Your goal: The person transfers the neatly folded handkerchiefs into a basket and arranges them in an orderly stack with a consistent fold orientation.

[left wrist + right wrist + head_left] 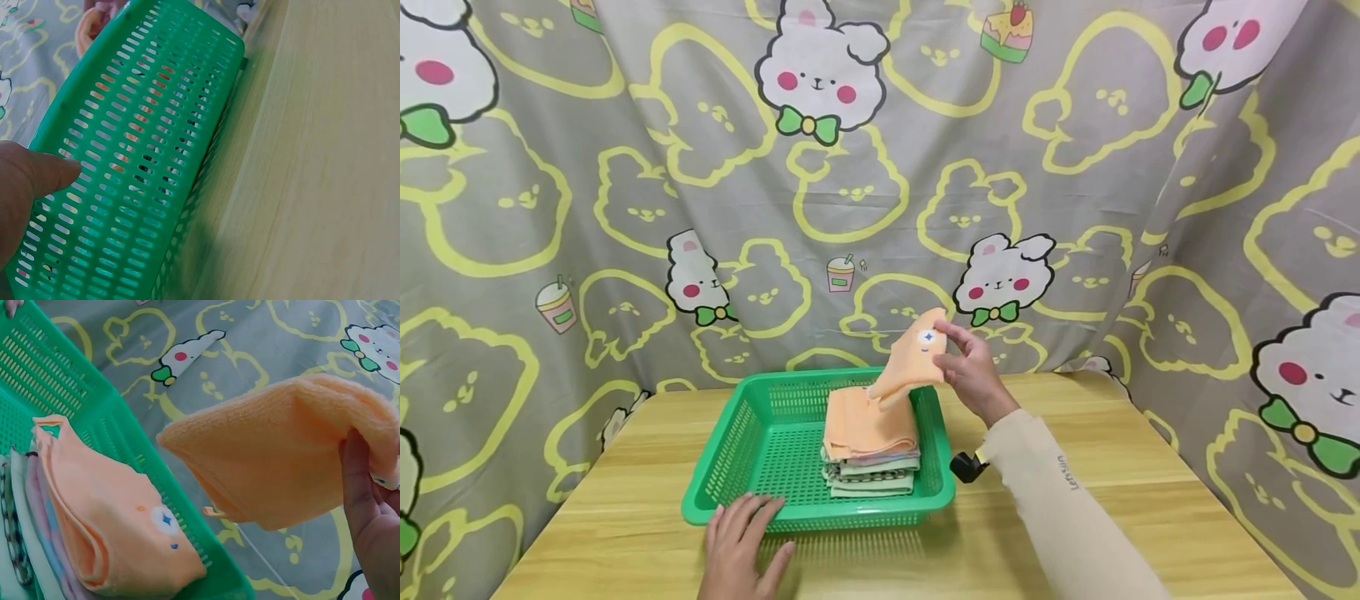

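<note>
My right hand pinches a folded peach towel by its edge, thumb on one side and fingers on the other. The towel hangs tilted above the right part of a green plastic basket; its plush face shows in the right wrist view. Below it, another peach towel, with a hanging loop and a printed star patch, tops a stack of folded cloths inside the basket. My left hand holds the basket's front rim, its fingers over the edge and its thumb against the outer wall.
The basket stands on a light wooden table, its left half showing bare perforated floor. A grey curtain with bunny prints hangs close behind the table and along its sides. A black device sits at my right wrist.
</note>
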`<state>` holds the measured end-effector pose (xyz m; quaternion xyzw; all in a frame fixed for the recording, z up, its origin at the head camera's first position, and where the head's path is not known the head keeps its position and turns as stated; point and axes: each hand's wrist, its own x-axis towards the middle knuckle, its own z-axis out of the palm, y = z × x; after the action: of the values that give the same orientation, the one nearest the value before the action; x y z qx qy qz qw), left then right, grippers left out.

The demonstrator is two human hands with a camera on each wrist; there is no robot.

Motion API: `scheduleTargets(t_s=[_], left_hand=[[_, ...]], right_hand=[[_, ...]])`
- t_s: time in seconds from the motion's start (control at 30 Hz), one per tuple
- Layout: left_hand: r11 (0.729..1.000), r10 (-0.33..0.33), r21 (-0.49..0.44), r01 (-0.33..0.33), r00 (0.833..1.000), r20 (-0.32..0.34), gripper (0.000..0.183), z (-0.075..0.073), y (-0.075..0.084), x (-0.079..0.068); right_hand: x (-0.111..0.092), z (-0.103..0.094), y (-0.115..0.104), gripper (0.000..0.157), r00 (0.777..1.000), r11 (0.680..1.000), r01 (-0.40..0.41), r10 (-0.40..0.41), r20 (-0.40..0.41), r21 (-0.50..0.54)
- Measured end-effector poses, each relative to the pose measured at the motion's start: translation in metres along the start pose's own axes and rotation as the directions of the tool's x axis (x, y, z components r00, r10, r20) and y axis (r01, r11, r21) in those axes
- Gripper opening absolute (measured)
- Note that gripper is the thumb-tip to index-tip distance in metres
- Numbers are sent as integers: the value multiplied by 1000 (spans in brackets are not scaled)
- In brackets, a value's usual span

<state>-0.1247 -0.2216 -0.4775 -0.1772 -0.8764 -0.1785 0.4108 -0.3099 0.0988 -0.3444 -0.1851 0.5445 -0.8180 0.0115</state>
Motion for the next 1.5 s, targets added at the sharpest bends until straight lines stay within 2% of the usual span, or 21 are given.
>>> scheduleTargets(t_s=[0.4, 0.6, 0.77, 1.2, 1.5], left_hand=[[1000, -11, 7, 11, 1000, -4, 55, 2, 2, -4], [1000, -22, 11, 22, 1000, 3, 55, 2, 3, -2], [1000, -26, 13, 26, 1000, 6, 56, -1, 2, -3], [1000, -30, 9, 30, 999, -11, 52, 1, 1, -1], [999, -52, 4, 53, 999, -7, 54, 2, 4, 1]], right_hand=[[-2, 13, 12, 55, 999, 990, -16, 22, -40, 138], [1, 25, 16, 55, 999, 987, -6, 12, -32, 162], [2, 34, 23, 53, 999, 983, -31, 37, -31, 183], [9, 39, 33, 50, 996, 990, -41, 52, -77, 138], [14, 46, 40, 56, 995, 990, -31, 45, -93, 140]])
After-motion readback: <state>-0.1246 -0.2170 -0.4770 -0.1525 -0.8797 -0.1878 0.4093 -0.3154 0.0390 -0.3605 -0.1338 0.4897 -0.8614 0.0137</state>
